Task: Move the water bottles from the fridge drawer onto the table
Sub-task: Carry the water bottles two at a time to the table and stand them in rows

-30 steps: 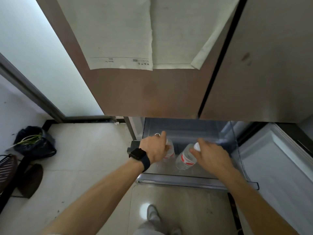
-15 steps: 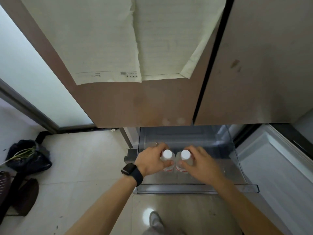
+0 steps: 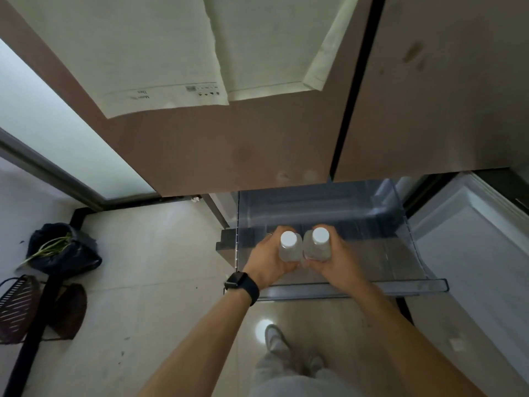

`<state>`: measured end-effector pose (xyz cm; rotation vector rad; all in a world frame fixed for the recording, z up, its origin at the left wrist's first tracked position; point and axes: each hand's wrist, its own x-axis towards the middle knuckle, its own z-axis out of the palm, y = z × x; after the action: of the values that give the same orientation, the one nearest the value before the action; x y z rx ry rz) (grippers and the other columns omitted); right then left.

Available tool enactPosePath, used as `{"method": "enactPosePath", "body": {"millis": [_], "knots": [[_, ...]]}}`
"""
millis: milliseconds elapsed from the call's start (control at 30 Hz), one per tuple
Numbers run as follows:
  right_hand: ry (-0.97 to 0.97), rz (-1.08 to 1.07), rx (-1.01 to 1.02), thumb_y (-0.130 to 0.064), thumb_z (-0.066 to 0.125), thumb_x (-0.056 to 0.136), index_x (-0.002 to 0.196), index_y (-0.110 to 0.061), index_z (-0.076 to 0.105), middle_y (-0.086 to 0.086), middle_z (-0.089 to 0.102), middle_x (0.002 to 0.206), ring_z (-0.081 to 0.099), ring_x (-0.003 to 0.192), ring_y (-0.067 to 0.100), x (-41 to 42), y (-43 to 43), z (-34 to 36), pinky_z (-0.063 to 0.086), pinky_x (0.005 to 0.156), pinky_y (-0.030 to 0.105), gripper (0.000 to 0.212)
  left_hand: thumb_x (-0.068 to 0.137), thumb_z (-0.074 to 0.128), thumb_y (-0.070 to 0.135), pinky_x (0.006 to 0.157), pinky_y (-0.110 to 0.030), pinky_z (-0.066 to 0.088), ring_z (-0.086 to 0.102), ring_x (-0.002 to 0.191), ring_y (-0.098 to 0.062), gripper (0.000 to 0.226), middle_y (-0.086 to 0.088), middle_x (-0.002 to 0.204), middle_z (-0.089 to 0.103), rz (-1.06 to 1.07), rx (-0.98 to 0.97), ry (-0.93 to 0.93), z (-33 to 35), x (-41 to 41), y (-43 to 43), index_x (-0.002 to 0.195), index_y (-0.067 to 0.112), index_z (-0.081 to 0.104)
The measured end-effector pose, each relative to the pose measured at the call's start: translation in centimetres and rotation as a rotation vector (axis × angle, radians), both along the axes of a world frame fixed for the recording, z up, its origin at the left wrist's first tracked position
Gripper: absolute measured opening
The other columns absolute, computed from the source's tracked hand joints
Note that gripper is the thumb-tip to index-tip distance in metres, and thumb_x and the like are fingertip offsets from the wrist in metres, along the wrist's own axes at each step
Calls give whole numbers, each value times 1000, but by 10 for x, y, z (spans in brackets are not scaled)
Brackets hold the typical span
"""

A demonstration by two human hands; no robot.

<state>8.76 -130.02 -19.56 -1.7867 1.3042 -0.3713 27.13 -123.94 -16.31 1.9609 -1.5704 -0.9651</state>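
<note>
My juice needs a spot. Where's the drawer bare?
The drawer is bare between the right hand and its right wall, and behind both hands to its back wall. Front middle is crowded: left hand grips the left bottle, right hand the right bottle.

Clear fridge drawer (image 3: 315,209); black bag (image 3: 67,249) on floor (image 3: 160,253)

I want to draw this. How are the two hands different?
The left hand wears a black watch; the right hand has a bare wrist. The left hand grips the left bottle, the right hand the right bottle. Both hold white-capped bottles upright over the drawer.
</note>
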Motion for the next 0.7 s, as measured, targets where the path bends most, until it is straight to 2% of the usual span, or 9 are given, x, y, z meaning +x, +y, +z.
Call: {"method": "enactPosePath", "body": {"millis": [133,200,333,467,567,700], "knots": [[-30,-25,10,-28,87,68,116,-39,48,-17,61,111,62,103,10,-2,1,12,53,79,25,62,74,86,37,96,-45,52,58,111,-14,66,10,121,61,33,-2,4,5,0,3,126,37,45],[-59,-32,2,-25,86,71,116,-36,51,-13,63,112,61,104,11,-6,3,24,48,80,22,59,73,87,37,98,-47,52,58,113,-15,66,11,122,62,107,-57,23,11,4,10,125,40,45],[-163,-10,-39,-28,88,70,118,-45,51,-17,65,111,62,102,5,-13,9,68,47,78,21,63,71,90,35,100,-34,51,57,115,-9,70,14,123,60,321,-216,72,44,15,39,128,36,49],[-220,153,-100,-33,90,68,119,-53,48,-17,63,115,62,103,8,7,23,115,54,83,34,69,70,91,32,95,-27,52,57,111,-5,68,19,119,59,507,-355,42,87,32,91,121,45,48],[-257,342,-117,-32,90,69,120,-54,46,-18,61,116,60,102,4,37,46,142,53,80,31,70,69,91,34,90,-23,51,58,107,-4,67,20,116,60,651,-417,-9,110,45,148,118,48,48],[-277,596,-114,-40,89,68,123,-53,43,-21,57,115,57,103,2,88,104,158,51,82,30,72,67,90,40,83,-22,49,59,102,-6,67,19,114,62,854,-421,-101,122,58,242,121,42,50]]}}
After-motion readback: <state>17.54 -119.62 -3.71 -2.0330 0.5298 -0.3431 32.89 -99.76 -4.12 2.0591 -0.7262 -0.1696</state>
